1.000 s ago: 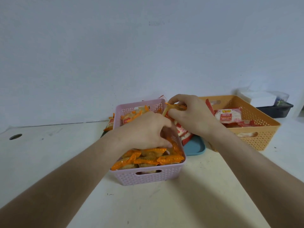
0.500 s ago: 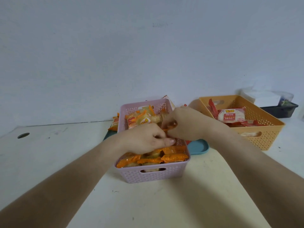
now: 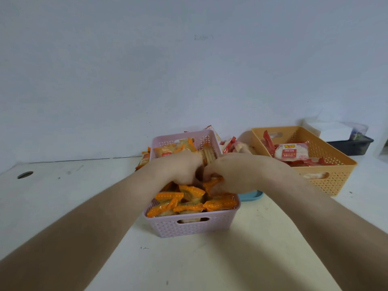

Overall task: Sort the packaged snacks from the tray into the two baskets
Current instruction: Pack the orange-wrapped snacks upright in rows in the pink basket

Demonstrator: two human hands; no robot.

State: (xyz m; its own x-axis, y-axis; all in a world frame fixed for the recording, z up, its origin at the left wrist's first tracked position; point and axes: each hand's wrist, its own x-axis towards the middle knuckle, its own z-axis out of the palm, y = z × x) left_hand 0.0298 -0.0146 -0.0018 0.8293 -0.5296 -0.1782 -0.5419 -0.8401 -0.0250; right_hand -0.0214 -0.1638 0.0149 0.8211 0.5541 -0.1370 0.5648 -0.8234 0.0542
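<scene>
your right hand (image 3: 241,172) pinches an orange packet (image 3: 212,182) low over the pink basket (image 3: 189,226), likely tucking it among its kind. your left hand (image 3: 180,167) curls into the pile (image 3: 182,198); i cannot tell its grip. red-and-white packets (image 3: 291,152) fill the orange basket (image 3: 327,180).

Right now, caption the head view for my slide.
Left hand and right hand meet over the pink basket, the right pinching an orange-wrapped snack; red-and-white packs lie in the orange basket.
</scene>
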